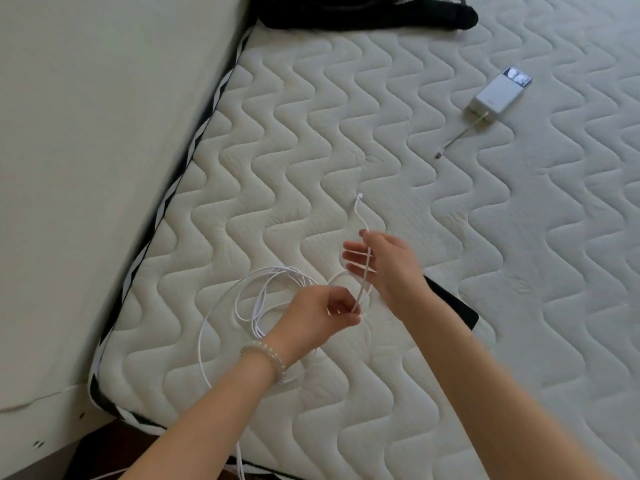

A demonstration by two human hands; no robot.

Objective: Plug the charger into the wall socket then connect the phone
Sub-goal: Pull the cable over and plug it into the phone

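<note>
White, thin charging cable [263, 296] lies in loose loops on the cream quilted mattress [346, 133] at lower centre of the frame, with one strand trailing off the bed's lower edge. Both bare hands work over it: the left hand [311, 313], a beaded bracelet [266, 358] on its wrist, pinches a strand between thumb and fingers, its grip narrow on the cable. The right hand [384, 261] holds the same strand higher up, fingers loosely spread around it, and the cable's small connector end [359, 195] sticks up just above. A dark flat phone [453, 303] lies on the mattress, partly hidden under the right forearm. A white rectangular power bank [498, 93] with a short cord rests at upper right, well apart. Black fabric [363, 12] sits along the top edge.
</note>
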